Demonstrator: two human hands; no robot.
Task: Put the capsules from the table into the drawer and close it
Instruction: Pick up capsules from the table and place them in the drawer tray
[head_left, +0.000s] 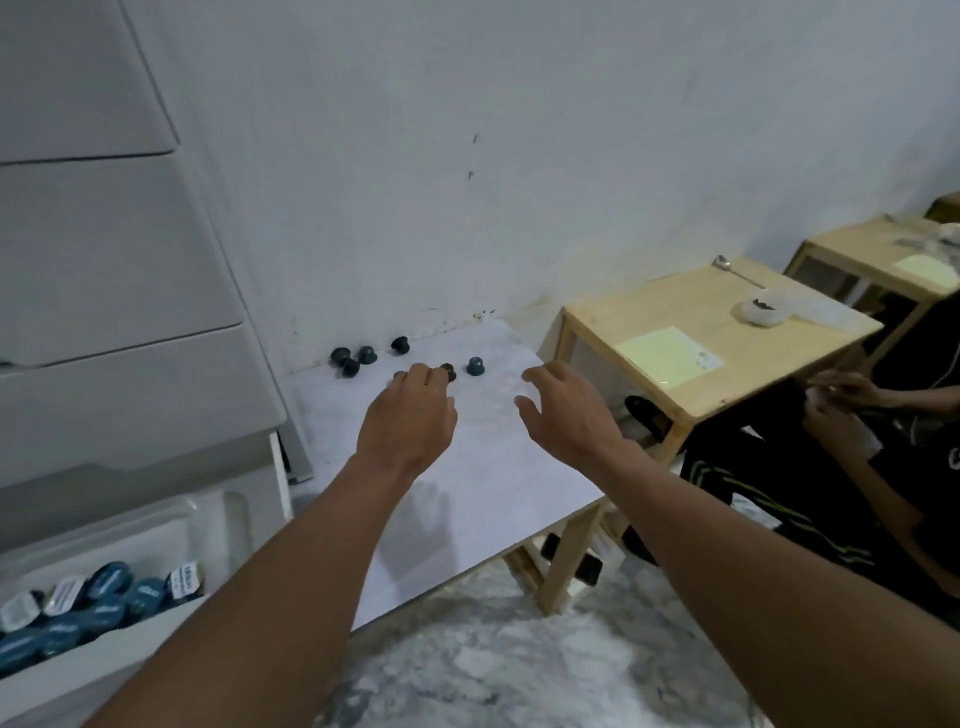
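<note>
Several dark blue capsules lie near the wall on the white table (488, 467): a cluster of three (351, 360), one capsule (399, 343) behind, and one capsule (475, 366) further right. My left hand (410, 421) reaches over the table, its spread fingertips coming down on two dark capsules (448, 372), which they partly hide. My right hand (563, 410) hovers palm down with fingers relaxed, a little short and right of the lone capsule, holding nothing. The white drawer (130, 525) stands pulled out at bottom left, with several blue capsules (98, 603) inside.
A white drawer cabinet (114, 270) rises on the left above the pulled-out drawer. To the right stand wooden tables (691, 312) with a white bowl (763, 310), a spoon and paper. A seated person (852, 441) is at the right edge. The floor is marbled.
</note>
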